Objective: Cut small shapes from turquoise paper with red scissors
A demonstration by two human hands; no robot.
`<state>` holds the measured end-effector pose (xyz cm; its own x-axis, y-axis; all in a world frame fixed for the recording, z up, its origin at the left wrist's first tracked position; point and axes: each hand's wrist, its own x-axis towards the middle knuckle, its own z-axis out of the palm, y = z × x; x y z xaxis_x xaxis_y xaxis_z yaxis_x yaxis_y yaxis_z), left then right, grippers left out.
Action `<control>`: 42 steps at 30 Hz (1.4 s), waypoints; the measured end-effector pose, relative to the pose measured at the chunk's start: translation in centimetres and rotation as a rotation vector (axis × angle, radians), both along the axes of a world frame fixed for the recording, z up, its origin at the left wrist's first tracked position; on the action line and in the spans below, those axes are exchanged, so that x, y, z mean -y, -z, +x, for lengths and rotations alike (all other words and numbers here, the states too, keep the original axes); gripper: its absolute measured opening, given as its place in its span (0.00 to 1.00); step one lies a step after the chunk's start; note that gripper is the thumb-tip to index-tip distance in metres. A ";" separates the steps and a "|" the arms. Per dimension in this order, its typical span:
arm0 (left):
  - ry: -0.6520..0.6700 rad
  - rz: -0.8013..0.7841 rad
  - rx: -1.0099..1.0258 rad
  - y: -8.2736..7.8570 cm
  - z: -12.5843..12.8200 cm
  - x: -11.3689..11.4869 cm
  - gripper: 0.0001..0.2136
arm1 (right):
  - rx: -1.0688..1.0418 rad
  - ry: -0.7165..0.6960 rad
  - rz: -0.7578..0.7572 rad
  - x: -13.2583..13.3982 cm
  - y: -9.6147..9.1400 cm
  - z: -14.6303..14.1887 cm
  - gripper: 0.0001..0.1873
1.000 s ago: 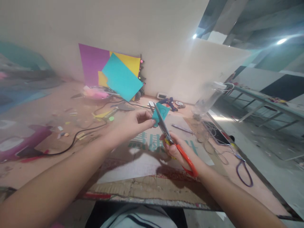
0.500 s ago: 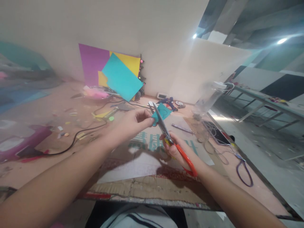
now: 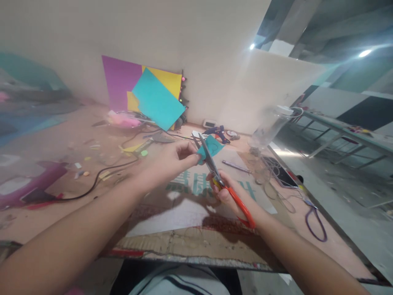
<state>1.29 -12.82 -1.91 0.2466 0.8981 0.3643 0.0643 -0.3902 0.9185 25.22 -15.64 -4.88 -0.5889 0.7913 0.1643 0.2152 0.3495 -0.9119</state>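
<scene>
A small piece of teal paper (image 3: 216,146), with a curved line drawn on it, is pinched between the thumb and fingers of my left hand (image 3: 184,156). My right hand (image 3: 226,189) grips red-handled scissors (image 3: 241,207), their blades a little apart with the paper between them. Both hands are held above a white sheet (image 3: 172,215) with teal printed characters, which lies on brown cardboard (image 3: 159,245). Against the wall behind leans a larger teal sheet (image 3: 158,100), in front of purple (image 3: 121,80) and yellow (image 3: 168,80) sheets.
A pen (image 3: 236,166) lies right of the hands, near a phone (image 3: 281,172) with a cable over it. Farther back are a dark blue glue gun (image 3: 219,133) and a clear bottle (image 3: 270,127). A magenta glue gun (image 3: 37,182) with a black cord lies at left.
The small teal paper has shifted slightly to the right and tilted between the blades. Both hands keep nearly the same place, and the scissors barely move.
</scene>
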 end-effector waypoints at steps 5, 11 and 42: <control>0.011 -0.006 0.018 0.0 0.0 0.0 0.08 | 0.009 0.013 -0.004 0.2 -0.4 -0.2 0.36; -0.004 -0.005 -0.001 0.0 0.0 0.0 0.09 | 0.024 0.033 -0.010 0.2 -0.6 -0.4 0.36; -0.009 -0.011 -0.008 -0.2 0.3 0.2 0.09 | -0.001 0.054 -0.045 0.0 -0.2 -0.4 0.33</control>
<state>1.63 -13.06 -1.69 0.2415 0.9042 0.3523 0.0749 -0.3793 0.9222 24.83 -15.69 -4.66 -0.5452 0.8283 0.1287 0.2313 0.2963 -0.9267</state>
